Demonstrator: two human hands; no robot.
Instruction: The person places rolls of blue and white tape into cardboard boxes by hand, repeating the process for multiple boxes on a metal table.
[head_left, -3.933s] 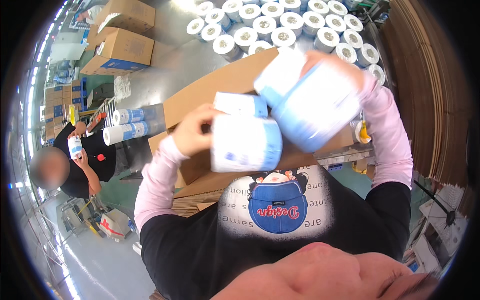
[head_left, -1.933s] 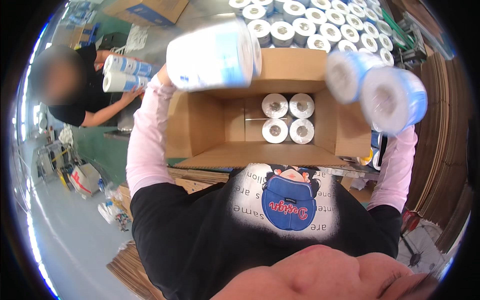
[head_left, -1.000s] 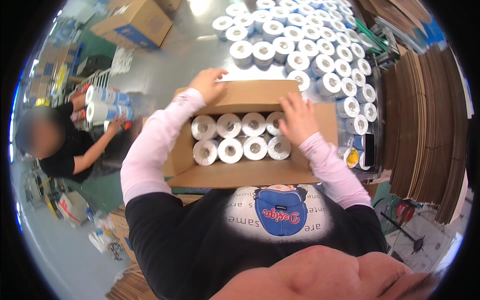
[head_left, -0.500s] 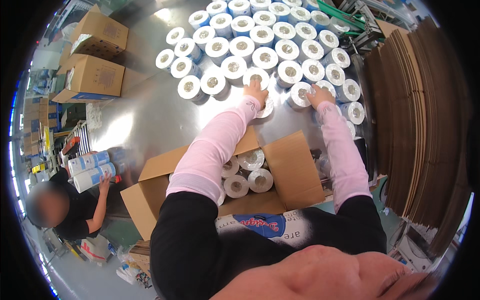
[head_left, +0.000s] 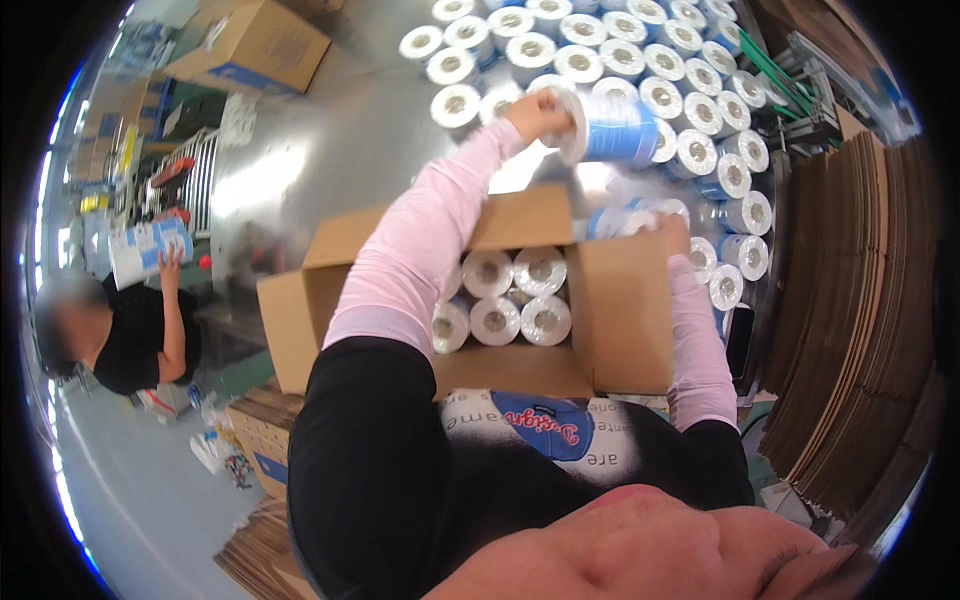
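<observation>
1. Here, the left hand (head_left: 538, 116) has its fingers bent around the white end of a blue and white roll (head_left: 622, 130). The roll is tipped on its side, up above the metal table (head_left: 385, 140), past the far side of the box.
2. The right hand (head_left: 676, 238) is low, by the box's right flap, at the end of another roll (head_left: 615, 222). The flap hides part of it, so I cannot tell if it is gripping.
3. The open brown box (head_left: 628, 315) sits near the person's tummy. The packed rolls (head_left: 494, 321) stand upright in it, with their round ends up. The left sleeve (head_left: 405, 250) covers some of the box.
4. Lots of standing rolls (head_left: 579, 63) crowd the far and right parts of the table.
5. On the left, a co-worker (head_left: 145, 335) in black holds a white and blue bundle (head_left: 140, 252).
6. A tall stack of flat cardboard (head_left: 840, 320) is at the right. Another brown box (head_left: 265, 45) is at the far left.
</observation>
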